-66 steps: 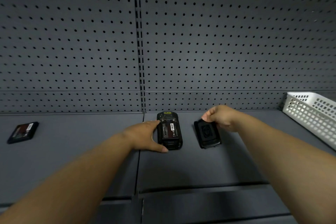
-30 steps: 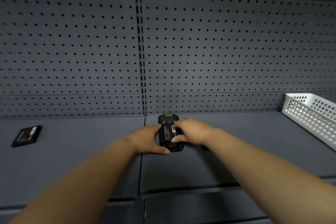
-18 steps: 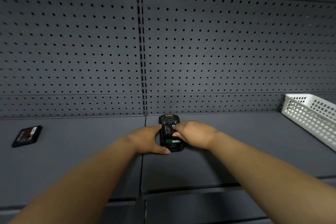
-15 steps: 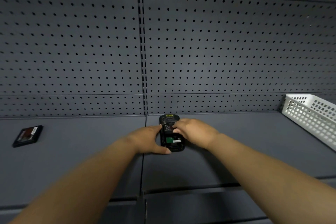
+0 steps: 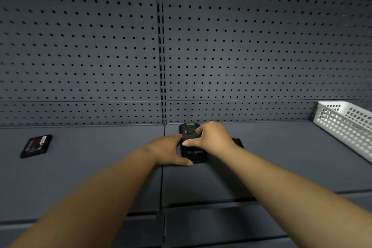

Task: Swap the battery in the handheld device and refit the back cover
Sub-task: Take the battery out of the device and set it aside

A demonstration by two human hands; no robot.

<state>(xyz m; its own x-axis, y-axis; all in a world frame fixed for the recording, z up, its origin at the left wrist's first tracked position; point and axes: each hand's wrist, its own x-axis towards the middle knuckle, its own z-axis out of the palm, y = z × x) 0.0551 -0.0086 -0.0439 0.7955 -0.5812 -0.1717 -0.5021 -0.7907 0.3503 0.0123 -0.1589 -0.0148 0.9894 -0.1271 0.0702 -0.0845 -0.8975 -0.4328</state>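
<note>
since a moment ago the right hand (image 5: pixel 211 139) has tipped the battery (image 5: pixel 190 136) up from the device (image 5: pixel 194 156), baring the green-lit bay. white basket (image 5: pixel 348 125) at 3 o'clock, contents hidden. the device lies at centre on the shelf (image 5: pixel 271 157), long axis 12 to 6. left hand (image 5: pixel 167 152) clasps its side; right pinches the battery. spare battery (image 5: pixel 36 145) at 9; back cover (image 5: pixel 238 143) behind the right wrist.

A dark grey pegboard wall (image 5: pixel 241 46) rises behind a matching grey metal shelf (image 5: pixel 281 157), dimly and evenly lit.
</note>
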